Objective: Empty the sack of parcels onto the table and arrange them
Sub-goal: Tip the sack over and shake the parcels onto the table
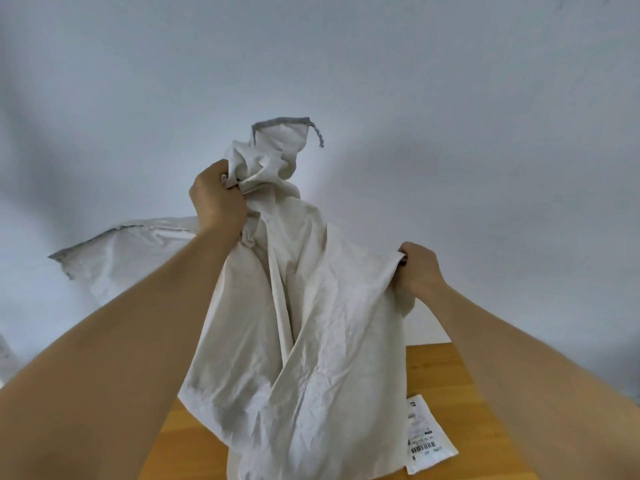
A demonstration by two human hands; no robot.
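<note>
Hanging over the wooden surface (440,375), the off-white sack (311,341) is held up in the air by both hands, its lower folds draping down onto the surface at the bottom of the view. The far edge of the surface shows to the right of the sack, with a pale wall behind it. One white parcel (427,434) with a printed barcode label lies flat on the surface just right of the sack's hanging cloth, partly tucked behind it. A second sack-like cloth (131,251) with a grey hem lies behind the left forearm, at the left.

The left hand (218,199) is closed in a fist round a bunched, crumpled part of the sack near its top, where a grey-trimmed corner and a short cord stick up. The right hand (420,268), lower and off to the right, pinches the sack's edge with curled fingers. Both forearms reach forward and upward, the left raised higher.
</note>
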